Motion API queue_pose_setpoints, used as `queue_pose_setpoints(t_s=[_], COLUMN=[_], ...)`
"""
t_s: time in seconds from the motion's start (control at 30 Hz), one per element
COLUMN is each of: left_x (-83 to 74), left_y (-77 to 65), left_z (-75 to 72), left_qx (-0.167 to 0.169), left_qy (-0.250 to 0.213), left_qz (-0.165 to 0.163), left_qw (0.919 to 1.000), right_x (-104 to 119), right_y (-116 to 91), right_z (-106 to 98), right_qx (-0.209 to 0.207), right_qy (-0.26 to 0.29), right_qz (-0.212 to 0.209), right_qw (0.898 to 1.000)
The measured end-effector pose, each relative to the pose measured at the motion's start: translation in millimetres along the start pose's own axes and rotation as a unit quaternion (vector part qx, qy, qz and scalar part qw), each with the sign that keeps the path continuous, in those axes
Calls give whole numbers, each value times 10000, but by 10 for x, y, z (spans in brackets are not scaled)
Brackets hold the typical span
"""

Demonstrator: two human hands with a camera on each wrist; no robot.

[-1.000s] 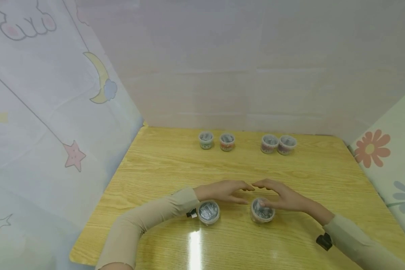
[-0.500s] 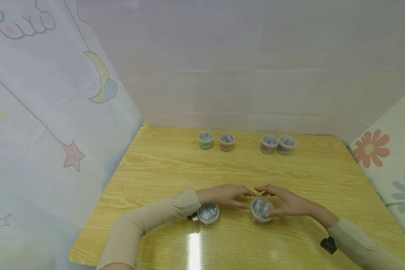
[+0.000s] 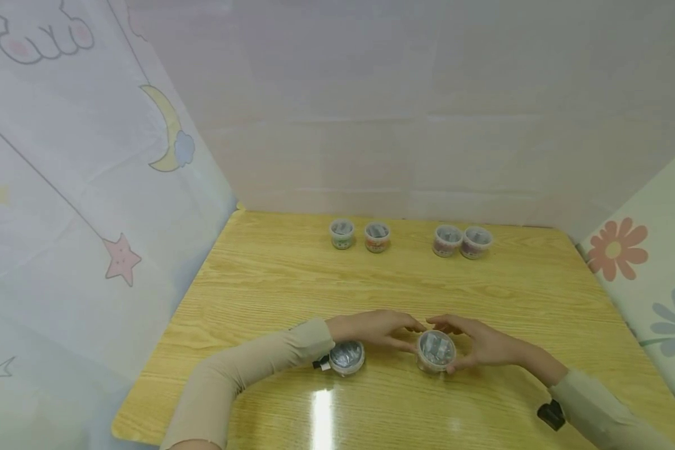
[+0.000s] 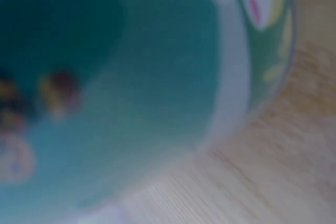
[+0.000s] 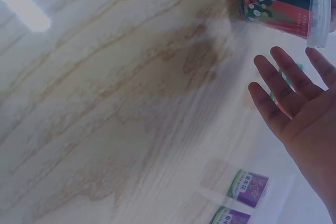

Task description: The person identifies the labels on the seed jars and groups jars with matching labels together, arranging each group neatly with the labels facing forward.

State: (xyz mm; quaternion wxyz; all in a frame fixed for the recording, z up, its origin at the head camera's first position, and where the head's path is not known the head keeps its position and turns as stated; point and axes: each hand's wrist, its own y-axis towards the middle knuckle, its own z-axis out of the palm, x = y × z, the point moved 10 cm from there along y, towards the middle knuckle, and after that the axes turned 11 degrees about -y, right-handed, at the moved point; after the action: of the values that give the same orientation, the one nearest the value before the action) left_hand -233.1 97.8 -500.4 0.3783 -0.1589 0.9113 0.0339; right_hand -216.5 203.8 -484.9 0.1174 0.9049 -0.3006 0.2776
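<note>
A round plastic tub (image 3: 436,349) with a clear rim and silvery packets on top stands between my two hands. Its label shows black and red in the right wrist view. My right hand (image 3: 488,344) curves loosely around the tub's right and far sides, thumb at the near right edge. In the right wrist view, the fingers of that hand (image 5: 315,111) are spread and relaxed. My left hand (image 3: 371,327) reaches in from the left, its thumb tip right at the tub's side. A second tub (image 3: 347,360) sits partly hidden under my left wrist; a blurred green tub (image 4: 168,77) fills the left wrist view.
Along the back of the wooden table (image 3: 259,281) stand a green-labelled tub (image 3: 342,235), a red-labelled tub (image 3: 377,239) and two purple-labelled tubs, one (image 3: 447,242) close beside the other (image 3: 475,244). A pale wall covering (image 3: 382,125) rises behind them.
My right hand has come toward the table's front, its thumb sliding off the tub's top to the near right edge. My left hand has shifted slightly nearer, its thumb reaching the tub's side.
</note>
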Motion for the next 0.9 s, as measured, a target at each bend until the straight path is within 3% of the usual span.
queue_pose_setpoints(t_s=[0.47, 0.7, 0.9], left_x=[7, 46, 63], left_y=[-26, -57, -76], left_z=[-40, -59, -108], left_qx=[-40, -133, -401], left_qy=[-111, -427, -732], left_qz=[-130, -117, -178], left_qw=[9998, 9989, 9964], right_x=[61, 58, 4], right_y=[47, 93, 145], right_z=[20, -26, -80], right_qx=[2, -128, -282], right_qy=[176, 16, -89], right_qz=[-280, -190, 26], right_qw=[9995, 9997, 9996])
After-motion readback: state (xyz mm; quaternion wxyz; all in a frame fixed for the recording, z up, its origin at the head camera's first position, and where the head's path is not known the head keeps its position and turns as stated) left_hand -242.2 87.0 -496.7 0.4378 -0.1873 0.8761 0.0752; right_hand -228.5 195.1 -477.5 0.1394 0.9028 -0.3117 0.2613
